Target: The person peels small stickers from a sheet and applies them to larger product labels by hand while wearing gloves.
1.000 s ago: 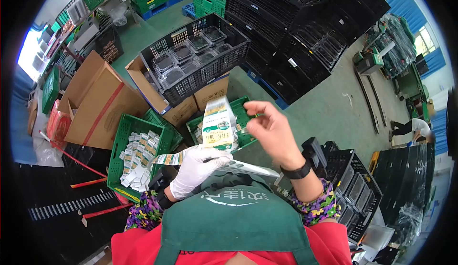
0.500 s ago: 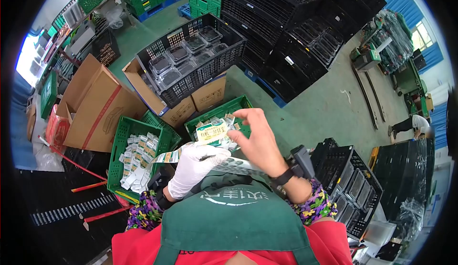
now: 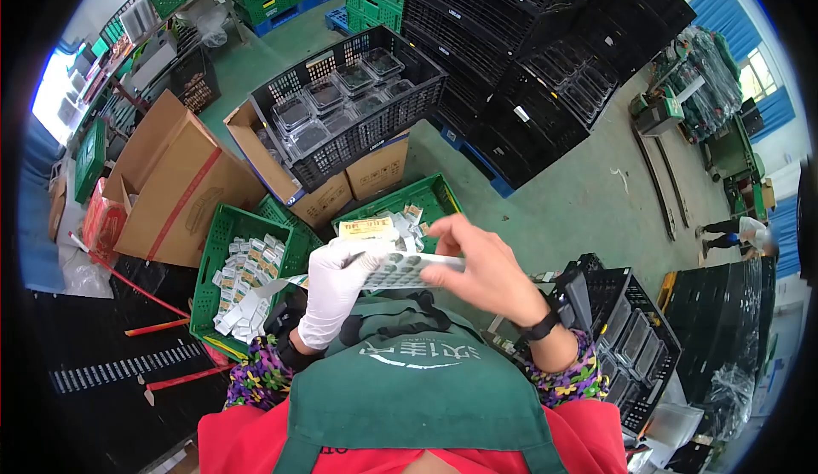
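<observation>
Right hand has dropped to the label strip; its grip I can't judge. Gloved left hand pinches it.

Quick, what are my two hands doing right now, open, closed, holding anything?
Left gloved hand: closed, holding a printed label strip.
Right bare hand: curved at the strip's end; whether it grips it cannot be told.
</observation>
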The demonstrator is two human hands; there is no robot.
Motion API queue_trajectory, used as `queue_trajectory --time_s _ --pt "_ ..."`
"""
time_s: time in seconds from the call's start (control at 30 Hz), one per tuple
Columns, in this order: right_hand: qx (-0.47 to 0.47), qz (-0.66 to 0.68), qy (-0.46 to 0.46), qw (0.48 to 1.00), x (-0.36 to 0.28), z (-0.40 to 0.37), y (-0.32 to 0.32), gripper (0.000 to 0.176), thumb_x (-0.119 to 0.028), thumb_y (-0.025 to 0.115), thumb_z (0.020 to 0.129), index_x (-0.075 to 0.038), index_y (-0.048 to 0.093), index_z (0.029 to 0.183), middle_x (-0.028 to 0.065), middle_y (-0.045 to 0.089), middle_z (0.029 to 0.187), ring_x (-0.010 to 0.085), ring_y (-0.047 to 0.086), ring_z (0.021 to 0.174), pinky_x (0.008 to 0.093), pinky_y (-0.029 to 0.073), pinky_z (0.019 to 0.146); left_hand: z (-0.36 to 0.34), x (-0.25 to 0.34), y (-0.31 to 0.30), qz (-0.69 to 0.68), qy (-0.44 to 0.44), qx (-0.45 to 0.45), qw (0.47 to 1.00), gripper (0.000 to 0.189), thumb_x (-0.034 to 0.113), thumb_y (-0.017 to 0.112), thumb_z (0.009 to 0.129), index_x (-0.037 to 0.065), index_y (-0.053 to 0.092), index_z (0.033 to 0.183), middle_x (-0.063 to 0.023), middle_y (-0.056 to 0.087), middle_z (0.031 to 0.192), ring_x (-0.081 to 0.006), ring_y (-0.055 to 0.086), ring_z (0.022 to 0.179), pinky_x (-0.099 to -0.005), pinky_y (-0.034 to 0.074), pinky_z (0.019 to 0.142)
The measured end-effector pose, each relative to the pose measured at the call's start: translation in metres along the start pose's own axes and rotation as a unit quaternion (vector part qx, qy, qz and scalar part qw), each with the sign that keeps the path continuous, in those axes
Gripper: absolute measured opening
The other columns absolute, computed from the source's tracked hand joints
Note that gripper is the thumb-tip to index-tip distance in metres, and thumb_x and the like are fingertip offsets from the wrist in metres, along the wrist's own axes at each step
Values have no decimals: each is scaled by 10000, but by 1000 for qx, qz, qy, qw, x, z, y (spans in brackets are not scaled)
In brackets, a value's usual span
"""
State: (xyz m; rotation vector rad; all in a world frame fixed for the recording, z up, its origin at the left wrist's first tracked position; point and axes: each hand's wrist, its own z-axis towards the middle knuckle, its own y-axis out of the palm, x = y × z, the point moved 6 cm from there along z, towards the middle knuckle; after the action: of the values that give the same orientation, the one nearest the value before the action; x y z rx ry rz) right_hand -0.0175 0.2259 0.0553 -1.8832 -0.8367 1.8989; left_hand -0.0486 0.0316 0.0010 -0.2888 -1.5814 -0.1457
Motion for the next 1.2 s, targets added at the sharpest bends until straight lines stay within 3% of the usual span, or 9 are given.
queue_trajectory --time_s 0.13,0.3,0.37,0.7,0.83,0.87,0.93,1.03,1.2 --pt "59 -64 -3 996 12 -5 1 206 -247 657 876 -47 610 866 121 660 860 359 627 819 457 471 679 1 0 9 -166 -26 8 986 192 66 668 903 -43 703 1056 -48 716 919 -87 619 851 -236 494 749" --pt "7 -80 -2 997 21 -5 5 168 -172 703 844 -35 638 916 126 650 801 314 627 771 407 475 689 1 -2 4 -74 -35 22 996 197 87 670 909 -46 703 1050 -43 707 899 -75 597 780 -224 480 701" --pt "139 -120 -115 976 -3 -7 -4 201 -176 685 839 -67 628 999 110 639 937 324 613 913 410 467 789 2 -2 5 -61 -30 22 997 201 95 672 910 -47 703 1049 -38 703 883 -72 585 759 -227 475 685" --pt "174 -214 -316 908 -30 -7 23 218 -11 720 729 -74 617 910 46 607 857 255 604 821 382 489 811 1 6 16 -47 6 -19 999 202 130 639 936 -41 706 1022 -47 700 820 -70 579 751 -251 478 681" --pt "180 -45 -271 944 -19 -4 9 152 -2 643 826 -48 569 949 28 564 836 204 579 815 336 467 827 -1 1 6 -41 -46 3 998 176 114 631 933 -24 716 1001 -57 709 832 -88 605 768 -266 490 695" --pt "108 163 -135 971 -4 7 1 114 -44 648 868 -41 566 947 2 562 831 150 562 792 299 464 781 -2 4 5 -5 13 -18 1000 163 108 639 922 -12 722 996 -68 714 837 -107 622 769 -273 495 697" --pt "-30 465 40 884 0 14 5 152 -163 640 956 -29 569 948 -50 557 839 23 491 739 204 426 657 -4 13 10 47 108 -77 990 151 101 662 893 18 733 996 -97 724 861 -169 661 764 -291 511 715" --pt "-85 516 68 850 -9 22 17 173 -204 647 952 -58 557 949 -51 512 764 14 380 576 186 307 525 -9 17 23 62 155 -168 971 162 117 675 886 26 736 1005 -102 731 893 -195 674 781 -306 521 737" --pt "77 471 49 877 10 60 -17 114 -155 630 956 -46 599 956 -47 563 777 4 402 576 175 342 531 -20 1 36 91 124 -254 955 156 162 686 884 64 754 986 -102 731 877 -223 682 791 -321 520 730"
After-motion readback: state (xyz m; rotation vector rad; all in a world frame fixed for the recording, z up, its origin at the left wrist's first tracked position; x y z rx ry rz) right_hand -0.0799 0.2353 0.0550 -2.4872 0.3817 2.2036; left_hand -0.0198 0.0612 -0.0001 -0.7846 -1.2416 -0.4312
